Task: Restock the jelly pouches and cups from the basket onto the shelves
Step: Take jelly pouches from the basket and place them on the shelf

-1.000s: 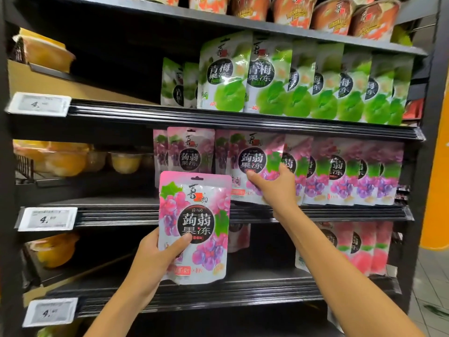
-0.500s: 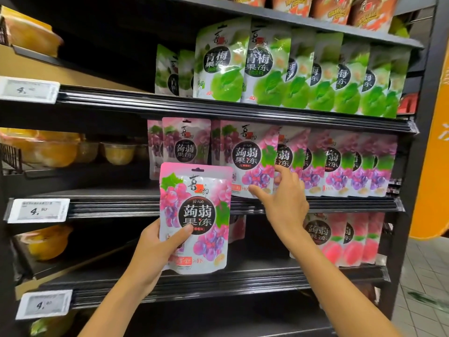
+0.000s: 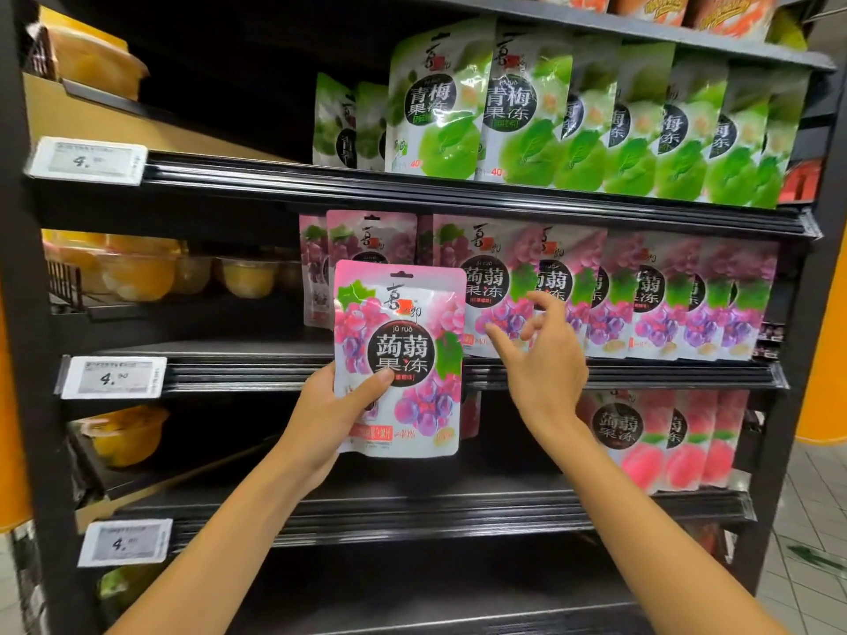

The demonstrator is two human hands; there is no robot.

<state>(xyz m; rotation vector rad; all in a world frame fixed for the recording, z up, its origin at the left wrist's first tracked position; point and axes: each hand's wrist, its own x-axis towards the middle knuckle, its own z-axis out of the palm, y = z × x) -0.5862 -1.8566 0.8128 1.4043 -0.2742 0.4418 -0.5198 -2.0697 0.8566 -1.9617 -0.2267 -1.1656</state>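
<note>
Pink-and-purple grape jelly pouch [image 3: 398, 359], printed "jǔ ruò" and "40%", held upright before the middle shelf [image 3: 641, 375]; left hand [image 3: 330, 419] grips its lower edge, thumb on front; right hand [image 3: 545, 359] just beside it, fingers [image 3: 547, 307] spread, empty

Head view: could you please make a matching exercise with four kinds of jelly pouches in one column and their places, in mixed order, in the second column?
Column one
1. green pouches
2. grape pouch row
3. peach pouches
4. single grape pouch

Column two
A. gripped by the left hand
B. lowest of the three pouch rows
C. highest of the three pouch rows
D. middle row, with the right hand in front of it

Pairs: 1-C, 2-D, 3-B, 4-A
</note>
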